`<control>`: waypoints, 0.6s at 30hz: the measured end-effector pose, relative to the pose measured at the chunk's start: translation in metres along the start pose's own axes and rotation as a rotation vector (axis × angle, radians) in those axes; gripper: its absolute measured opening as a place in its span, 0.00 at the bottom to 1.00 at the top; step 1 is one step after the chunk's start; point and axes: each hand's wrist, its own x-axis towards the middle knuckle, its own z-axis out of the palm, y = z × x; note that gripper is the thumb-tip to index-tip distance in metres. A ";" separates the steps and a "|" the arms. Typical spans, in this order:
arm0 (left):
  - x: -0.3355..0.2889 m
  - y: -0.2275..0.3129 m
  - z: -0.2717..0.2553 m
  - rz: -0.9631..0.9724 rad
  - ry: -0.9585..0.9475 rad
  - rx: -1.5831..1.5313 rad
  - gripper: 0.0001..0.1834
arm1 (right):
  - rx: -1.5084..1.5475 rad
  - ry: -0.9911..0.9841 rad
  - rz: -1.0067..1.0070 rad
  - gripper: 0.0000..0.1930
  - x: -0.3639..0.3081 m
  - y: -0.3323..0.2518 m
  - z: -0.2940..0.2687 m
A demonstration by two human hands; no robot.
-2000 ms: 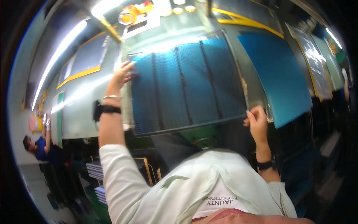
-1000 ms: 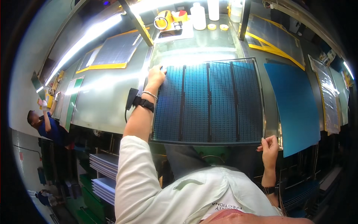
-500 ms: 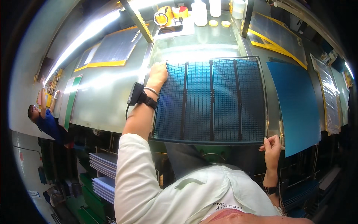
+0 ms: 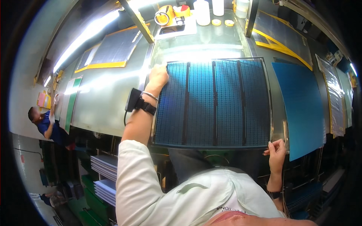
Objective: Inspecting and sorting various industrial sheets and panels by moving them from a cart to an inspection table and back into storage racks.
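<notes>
Since two seconds ago you have brought the solar panel (image 4: 213, 103) down from its raised tilt, and it now lies flat on the glass table (image 4: 200, 41). Your left hand (image 4: 157, 76) rests fingers together on the panel's far left corner; your right hand (image 4: 277, 150) pinches the near right corner, just beside the blue sheet (image 4: 301, 109). The near edge sits close to the table's front, so a stray pull at that pinched corner could, I judge, slide the panel askew or flex it.
</notes>
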 end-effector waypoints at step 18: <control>-0.001 -0.015 0.001 0.046 -0.034 -0.023 0.12 | 0.008 -0.013 0.057 0.07 0.001 -0.002 0.003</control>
